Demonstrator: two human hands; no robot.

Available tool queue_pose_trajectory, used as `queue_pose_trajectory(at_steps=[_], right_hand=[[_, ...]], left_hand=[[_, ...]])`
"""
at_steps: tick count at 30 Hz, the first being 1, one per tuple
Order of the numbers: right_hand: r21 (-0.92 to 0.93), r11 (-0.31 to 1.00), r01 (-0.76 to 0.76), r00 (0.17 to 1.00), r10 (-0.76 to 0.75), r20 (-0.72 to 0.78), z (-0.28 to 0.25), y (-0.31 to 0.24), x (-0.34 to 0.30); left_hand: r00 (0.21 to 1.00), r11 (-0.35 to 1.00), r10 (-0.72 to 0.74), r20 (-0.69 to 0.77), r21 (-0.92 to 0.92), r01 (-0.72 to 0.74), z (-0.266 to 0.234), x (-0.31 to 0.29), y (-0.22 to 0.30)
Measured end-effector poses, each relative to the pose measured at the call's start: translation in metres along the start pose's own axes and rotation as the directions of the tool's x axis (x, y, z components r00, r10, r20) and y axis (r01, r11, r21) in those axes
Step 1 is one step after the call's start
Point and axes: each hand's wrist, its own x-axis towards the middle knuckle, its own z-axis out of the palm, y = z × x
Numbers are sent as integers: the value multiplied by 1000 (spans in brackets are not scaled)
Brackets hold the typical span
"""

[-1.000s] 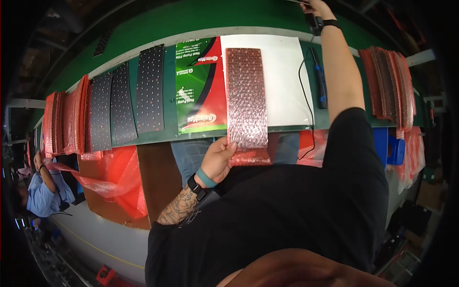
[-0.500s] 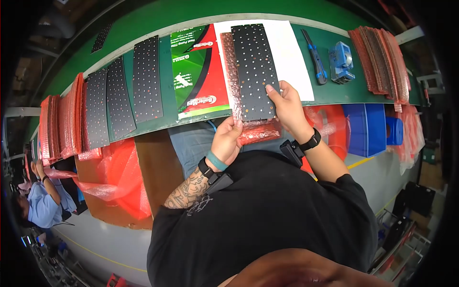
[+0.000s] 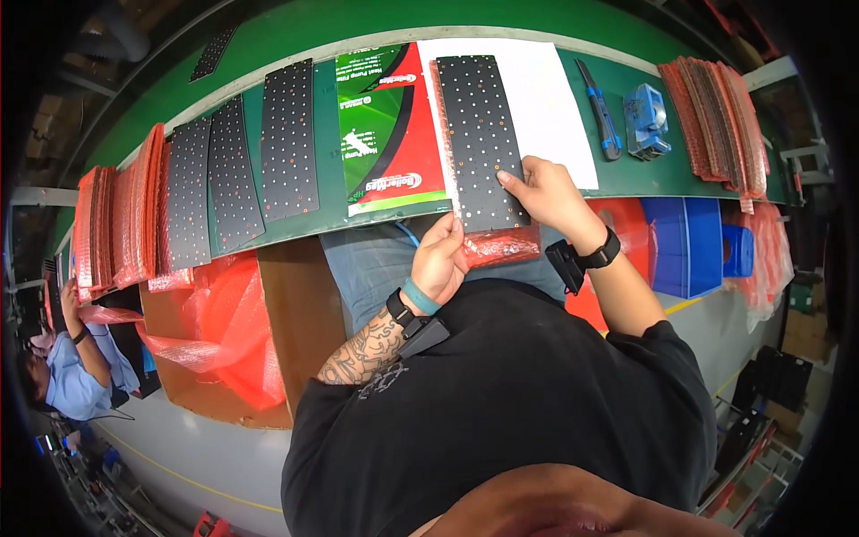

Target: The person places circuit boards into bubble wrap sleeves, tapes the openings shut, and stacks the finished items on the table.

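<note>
A long black panel [image 3: 480, 134] speckled with small light dots lies over a red bubble-wrap pouch [image 3: 501, 247], whose edges show along the panel's left side and below it. My right hand [image 3: 555, 199] grips the panel's lower right edge, thumb on top and the other fingers partly hidden. At the lower left corner, my left hand [image 3: 438, 258] is closed in a pinch on the pouch's edge. Under the panel is a white sheet [image 3: 555, 116], with a green and red printed sheet [image 3: 385, 134] to its left.
More dotted panels [image 3: 288, 134] lie to the left, beside stacked red bubble-wrapped pieces [image 3: 139, 210]. A blue utility knife [image 3: 601, 112], a blue tape dispenser [image 3: 644, 121] and another wrapped stack [image 3: 711, 125] are at right. Below stand a carton [image 3: 304, 313] and a blue bin [image 3: 684, 246].
The panel has slid left over the pouch, so a narrower strip of bubble wrap shows along its left side. Both hands keep their grips. The whole view has shifted slightly.
</note>
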Motion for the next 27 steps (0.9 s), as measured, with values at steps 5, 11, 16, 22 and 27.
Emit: queue_pose_trajectory(at_steps=[5, 11, 16, 22, 27], right_hand=[[0, 1000, -17, 1000, 17, 16, -6, -12, -5], [-105, 994, 38, 999, -34, 33, -8, -10, -4], [-285, 955, 81, 987, -37, 154, -29, -17, 10], [-353, 811, 465, 771, -568, -288, -43, 4, 155], [-229, 842, 489, 841, -524, -131, -10, 4, 207]], left_hand=[[1000, 1000, -4, 14, -3, 4, -1, -1, -1], [1000, 1000, -7, 27, 13, 7, 3, -1, 2], [1000, 1000, -2, 7, -1, 2, 1, 1, 0], [1000, 996, 7, -2, 88, -7, 1, -2, -1], [996, 960, 87, 25, 264, -90, -3, -1, -5]])
